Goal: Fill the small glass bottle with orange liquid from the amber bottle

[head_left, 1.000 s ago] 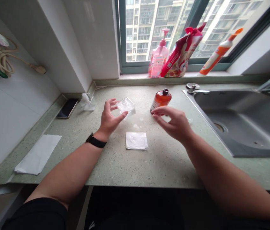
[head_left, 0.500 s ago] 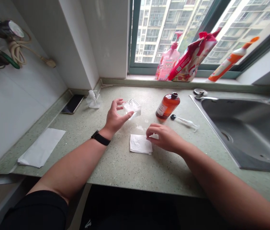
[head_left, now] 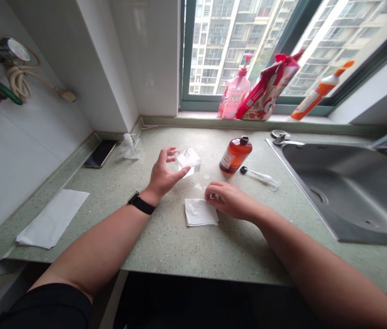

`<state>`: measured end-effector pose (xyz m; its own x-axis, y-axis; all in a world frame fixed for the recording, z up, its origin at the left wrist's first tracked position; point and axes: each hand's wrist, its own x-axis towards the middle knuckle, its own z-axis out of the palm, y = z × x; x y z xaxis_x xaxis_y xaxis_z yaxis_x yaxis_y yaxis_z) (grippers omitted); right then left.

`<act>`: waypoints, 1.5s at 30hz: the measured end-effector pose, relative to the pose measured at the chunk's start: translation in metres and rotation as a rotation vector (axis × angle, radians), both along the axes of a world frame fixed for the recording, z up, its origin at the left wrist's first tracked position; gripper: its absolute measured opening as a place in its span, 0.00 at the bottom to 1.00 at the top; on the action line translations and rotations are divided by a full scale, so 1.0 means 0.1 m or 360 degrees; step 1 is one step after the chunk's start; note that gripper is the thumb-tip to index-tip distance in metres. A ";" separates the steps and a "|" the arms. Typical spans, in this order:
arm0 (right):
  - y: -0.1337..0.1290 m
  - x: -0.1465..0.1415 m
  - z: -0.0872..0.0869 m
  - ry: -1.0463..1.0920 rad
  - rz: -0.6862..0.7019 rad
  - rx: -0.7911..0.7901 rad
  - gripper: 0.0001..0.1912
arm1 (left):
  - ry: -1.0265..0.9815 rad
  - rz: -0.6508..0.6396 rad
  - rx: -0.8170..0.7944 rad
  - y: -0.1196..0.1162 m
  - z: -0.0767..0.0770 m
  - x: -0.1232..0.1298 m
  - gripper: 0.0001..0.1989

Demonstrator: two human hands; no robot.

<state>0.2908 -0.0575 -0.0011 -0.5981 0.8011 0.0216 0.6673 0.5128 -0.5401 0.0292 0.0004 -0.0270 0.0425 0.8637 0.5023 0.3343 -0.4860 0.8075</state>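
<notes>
My left hand [head_left: 163, 177] grips a clear, square-sided block-like container [head_left: 188, 158] between thumb and fingers, over the counter. A round raised mark shows on the container's upper face. Curled at the top right corner of a folded white tissue [head_left: 198, 214] is my right hand [head_left: 228, 200], its fingertips closed on the tissue's edge. Behind that hand stands an amber bottle [head_left: 237, 153] with an uncapped neck and a white label. Its black-collared clear pump [head_left: 261, 176] lies beside it on the right. Small wet spots [head_left: 199, 186] mark the counter between my hands.
A metal sink [head_left: 317, 228] is set into the counter at right. On the left are a phone [head_left: 100, 154], a crumpled clear plastic piece [head_left: 129, 147] and folded paper [head_left: 54, 218]. A pink pump bottle [head_left: 233, 98], red bag [head_left: 265, 91] and orange-white bottle [head_left: 313, 98] line the sill.
The view has shifted slightly. My left hand keeps its hold on the clear container, which has lowered a little and sits more level. My right fingers have curled further over the tissue's corner.
</notes>
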 end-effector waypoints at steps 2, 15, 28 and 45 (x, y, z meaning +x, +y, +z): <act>0.02 0.04 0.03 0.0287 -0.0061 -0.0197 0.03 | 0.0020 -0.0001 0.0017 -0.01 0.00 0.00 0.39; 0.13 0.19 0.15 0.1527 -0.0927 -0.0003 0.18 | 0.0199 -0.0115 0.0121 -0.10 0.08 0.04 0.39; 0.00 0.11 0.15 0.0332 -0.0600 0.1083 0.14 | 0.0298 -0.0406 0.0270 -0.30 0.12 0.20 0.40; 0.03 0.12 0.11 0.0362 -0.0165 0.0926 0.21 | 0.0334 -0.0456 0.0345 -0.31 0.13 0.21 0.39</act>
<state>0.3030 -0.0545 0.0104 -0.4472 0.6736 0.5885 0.6309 0.7039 -0.3264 0.0505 -0.0303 -0.0140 0.3866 0.6772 0.6260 0.3072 -0.7346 0.6049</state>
